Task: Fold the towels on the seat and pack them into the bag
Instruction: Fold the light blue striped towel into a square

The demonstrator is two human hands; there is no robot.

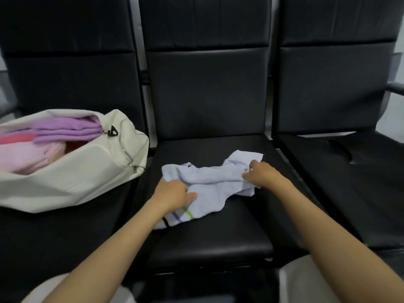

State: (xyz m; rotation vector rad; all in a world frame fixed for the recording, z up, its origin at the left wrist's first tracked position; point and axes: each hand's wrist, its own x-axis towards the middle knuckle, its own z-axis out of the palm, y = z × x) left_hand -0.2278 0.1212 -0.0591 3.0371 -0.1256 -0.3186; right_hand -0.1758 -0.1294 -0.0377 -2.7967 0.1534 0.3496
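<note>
Cream canvas on the left: the bag (87,171) lies open on the left seat (65,237), and we see purple towels (70,130) and pink towels (19,156) folded inside it. On the middle seat (218,237) the pale blue towel (209,178) lies crumpled. Our left hand (172,193) grips its near left part, fingers curled into the cloth. Our right hand (264,173) pinches its right side.

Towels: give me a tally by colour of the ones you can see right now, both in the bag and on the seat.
Light blue towel, unfolded on the middle seat: 1
Purple towel, folded in the bag: 1
Pale pink towel, in the bag: 1
Red-pink towel, in the bag: 1
Total: 4 visible; the bag may hide more.
</note>
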